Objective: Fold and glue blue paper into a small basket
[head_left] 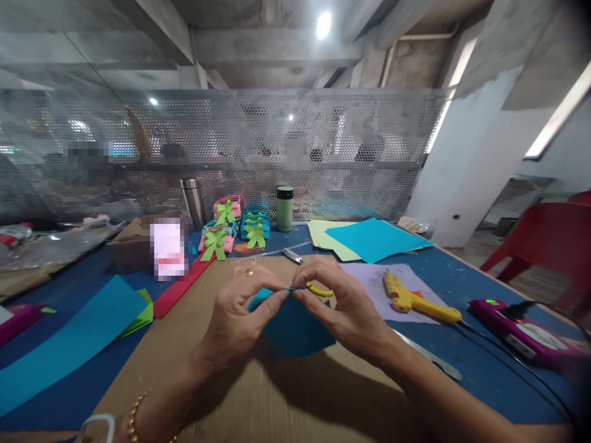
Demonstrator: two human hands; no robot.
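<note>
Both of my hands meet over the brown cardboard sheet and hold one piece of blue craft sheet. My left hand pinches its top edge between thumb and index finger. Close beside it, my right hand pinches the same edge. The blue sheet hangs below the fingertips and looks bent; its far side is hidden by my hands. Just behind my right fingers lies a yellow curved handle, partly covered. A small pair of nippers rests beyond my hands.
Right of me, a yellow glue gun lies on a lilac sheet, near a metal ruler and a purple power strip. Blue strips lie left. Small baskets with green bows, a green tumbler and a steel flask stand behind.
</note>
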